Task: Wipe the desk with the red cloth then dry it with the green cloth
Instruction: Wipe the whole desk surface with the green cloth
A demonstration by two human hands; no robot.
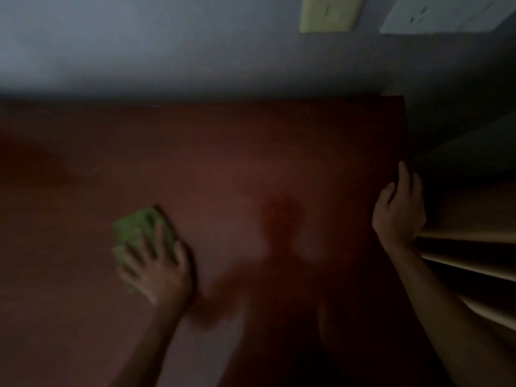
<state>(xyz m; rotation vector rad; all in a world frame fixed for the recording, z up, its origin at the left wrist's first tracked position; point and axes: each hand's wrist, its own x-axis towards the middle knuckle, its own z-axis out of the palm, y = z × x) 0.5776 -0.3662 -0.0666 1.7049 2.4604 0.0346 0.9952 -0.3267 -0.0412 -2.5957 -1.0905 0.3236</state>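
Left hand [156,270], lower left of frame: fingers spread flat, palm down, forearm bare, blurred. Right hand [399,208], right of frame: fingers loosely extended, thumb apart.

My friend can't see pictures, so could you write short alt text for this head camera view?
A person's left hand presses a green cloth flat on a reddish-brown desk in dim, blurry light. The right hand rests at the desk's right edge, beside pale shelves. A grey wall with a light switch plate stands behind.

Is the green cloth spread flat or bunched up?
Bunched: the green cloth forms a compact wad under the left hand, pressed on the desk.
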